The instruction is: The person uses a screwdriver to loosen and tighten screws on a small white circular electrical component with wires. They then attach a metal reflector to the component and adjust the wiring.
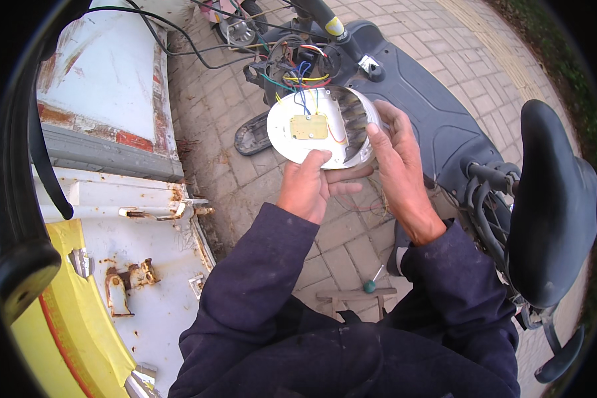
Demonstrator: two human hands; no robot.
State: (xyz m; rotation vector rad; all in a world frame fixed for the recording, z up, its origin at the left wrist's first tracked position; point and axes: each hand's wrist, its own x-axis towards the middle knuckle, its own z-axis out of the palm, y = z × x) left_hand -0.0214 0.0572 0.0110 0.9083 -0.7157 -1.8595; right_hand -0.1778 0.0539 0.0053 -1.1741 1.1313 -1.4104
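Between my hands is an oval white plastic housing (282, 136) with a small yellowish circuit board (310, 127) screwed to it and a dark, ribbed recess along its right side. It may be a scooter's light or instrument unit, but its front is hidden. My left hand (306, 186) grips the near edge, thumb on top and fingers beneath. At the right edge, my right hand (399, 156) closes round the rim. Blue and yellow wires (303, 76) run from the board toward a tangle of cables (288, 56) on the scooter's front.
The grey scooter deck (404, 79) stretches to the right, with a black saddle (544, 205) beyond. On the left stands a rusty white metal panel (152, 245) with yellow sheeting (79, 285). A green-handled screwdriver (369, 286) is near my legs. Brick paving (331, 245) lies below.
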